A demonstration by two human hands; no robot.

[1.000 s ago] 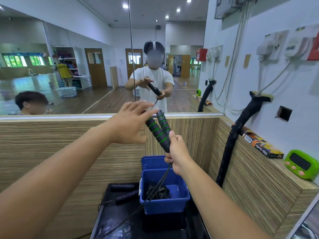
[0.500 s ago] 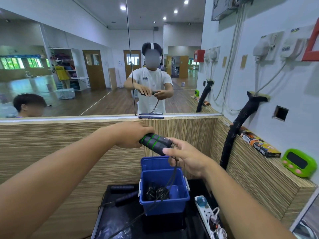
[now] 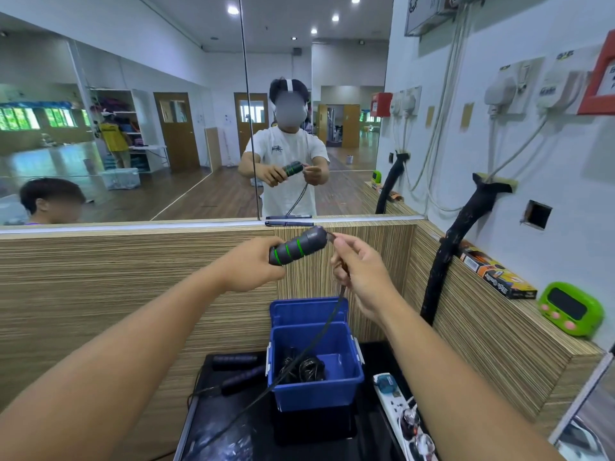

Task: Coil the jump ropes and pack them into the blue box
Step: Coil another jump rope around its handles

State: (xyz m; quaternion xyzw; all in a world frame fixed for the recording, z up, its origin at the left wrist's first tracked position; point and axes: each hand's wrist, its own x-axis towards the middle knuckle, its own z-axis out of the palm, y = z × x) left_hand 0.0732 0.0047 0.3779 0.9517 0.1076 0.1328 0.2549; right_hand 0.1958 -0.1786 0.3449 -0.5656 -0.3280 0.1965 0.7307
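Rope (image 3: 330,311) is hanging from the handles (image 3: 297,247), which the left hand (image 3: 253,267) is gripping above the box (image 3: 316,394). The right hand (image 3: 362,277) is pinching the rope just beside them. The rope is trailing over the box's front rim toward the desk's (image 3: 226,440) front edge. A coiled rope (image 3: 301,367) is lying inside the box, with purple handles (image 3: 238,371) lying left of the box and a power strip (image 3: 396,404) right of it.

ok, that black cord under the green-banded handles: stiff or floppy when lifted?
Likely floppy: the cord droops from the right hand past the blue box. Probably tangle-prone, like the bundle inside. The handles look rigid.
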